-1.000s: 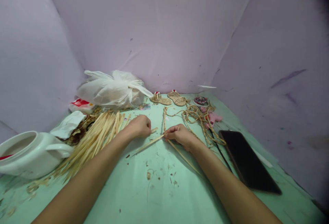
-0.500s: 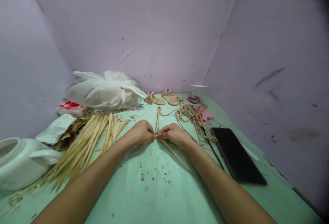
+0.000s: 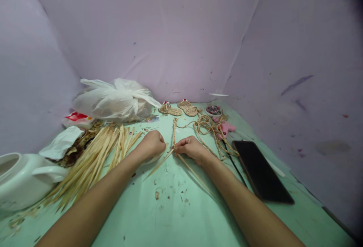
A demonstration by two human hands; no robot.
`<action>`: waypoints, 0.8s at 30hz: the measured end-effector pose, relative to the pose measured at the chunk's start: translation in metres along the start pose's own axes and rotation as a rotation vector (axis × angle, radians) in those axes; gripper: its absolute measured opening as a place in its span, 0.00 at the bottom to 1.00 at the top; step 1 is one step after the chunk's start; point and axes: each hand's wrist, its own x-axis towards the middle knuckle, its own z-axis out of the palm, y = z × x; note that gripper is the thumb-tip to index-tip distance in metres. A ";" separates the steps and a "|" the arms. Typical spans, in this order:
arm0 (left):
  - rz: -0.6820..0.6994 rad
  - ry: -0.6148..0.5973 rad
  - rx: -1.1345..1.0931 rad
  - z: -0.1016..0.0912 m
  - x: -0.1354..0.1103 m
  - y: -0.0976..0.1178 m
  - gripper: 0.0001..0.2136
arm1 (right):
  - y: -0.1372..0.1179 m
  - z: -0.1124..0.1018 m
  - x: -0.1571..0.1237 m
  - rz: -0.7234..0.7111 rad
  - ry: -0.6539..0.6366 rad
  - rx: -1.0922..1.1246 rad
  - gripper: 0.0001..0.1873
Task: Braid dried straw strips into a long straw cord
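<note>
A narrow braid of straw [image 3: 174, 131] lies upright in the view on the green tabletop, its working end between my hands. My right hand [image 3: 191, 148] pinches the braid near that end. From there one loose straw strand slants down left and another runs down right under my right wrist. My left hand [image 3: 153, 145] is closed in a fist just left of the braid, apart from it. A pale, motion-smeared strand shows under its fingers and seems to be held there; the fingertips are partly hidden.
Loose straw strips [image 3: 93, 160] and a white ceramic pot [image 3: 25, 179] sit left, below a white plastic bag [image 3: 119, 101]. Small woven sandals [image 3: 170, 109] lie at the back. Tangled braided cord [image 3: 208, 128], a pink glue gun [image 3: 227, 129] and a black phone [image 3: 262, 173] are right.
My left hand has drawn back left from the braid's end, uncovering a loose strand that slants down left. My right hand keeps its pinch in nearly the same place.
</note>
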 end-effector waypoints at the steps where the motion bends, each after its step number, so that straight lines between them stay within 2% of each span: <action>1: 0.013 0.038 0.049 0.001 0.001 -0.001 0.07 | 0.000 0.000 0.000 -0.001 -0.001 -0.001 0.02; 3: 0.046 0.067 0.114 0.004 0.000 -0.001 0.08 | -0.001 0.000 -0.001 0.002 0.003 -0.009 0.02; 5: 0.082 0.036 0.107 0.006 -0.003 0.002 0.08 | -0.001 0.000 -0.001 0.004 0.005 -0.018 0.02; 10: 0.037 -0.120 -0.090 0.010 -0.005 0.005 0.10 | 0.001 0.000 0.001 -0.001 0.008 -0.016 0.03; 13: 0.010 -0.239 -0.247 0.010 -0.002 0.002 0.08 | 0.002 0.000 0.003 0.007 0.008 -0.002 0.04; 15: -0.001 -0.276 -0.320 0.007 -0.001 0.001 0.06 | 0.003 0.000 0.003 0.008 0.012 -0.006 0.04; 20: -0.192 -0.359 -0.387 -0.001 -0.005 0.008 0.07 | 0.004 0.000 0.003 -0.019 -0.019 0.022 0.02; 24: -0.290 -0.384 -0.546 -0.002 -0.008 0.017 0.07 | 0.005 -0.001 0.005 -0.029 -0.034 0.047 0.02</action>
